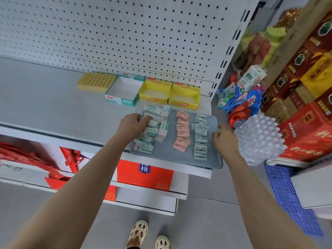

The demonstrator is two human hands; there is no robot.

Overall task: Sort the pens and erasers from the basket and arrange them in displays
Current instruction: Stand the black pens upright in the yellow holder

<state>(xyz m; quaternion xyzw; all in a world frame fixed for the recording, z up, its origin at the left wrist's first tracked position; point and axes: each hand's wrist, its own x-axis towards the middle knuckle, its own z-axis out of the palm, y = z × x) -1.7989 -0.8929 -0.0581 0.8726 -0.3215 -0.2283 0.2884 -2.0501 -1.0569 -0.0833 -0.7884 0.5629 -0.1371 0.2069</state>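
Up against white perforated pegboard panel point(125, 33): flat grey metal shelf point(45, 97). At shelf's front right: grey translucent plastic tray point(163, 151), near edge overhanging the shelf lip.

Behind tray, in a row along the panel, left to right:
- yellow plastic block with a grid of holes point(96, 81)
- open white-and-teal cardboard display box point(124, 90), just beside the block
- first open yellow cardboard display box point(155, 90)
- second open yellow cardboard display box point(184, 95), touching the first side by side

All three boxes open-topped, inner floors visible.

On tray, three groups, set apart from each other:
- loose pile of teal-and-white boxed erasers point(154, 126) at left
- column of pink wrapped erasers point(182, 130) in the middle
- column of pale green wrapped erasers point(200, 137) at right

Left hand point(132, 125) over the left side of the teal-and-white pile, fingers bent down onto the packs. Pinching a pack or only touching: cannot tell.

Right hand point(225, 139) at tray's right rim, thumb up on the rim, fingers curled at its edge, gripping the tray.
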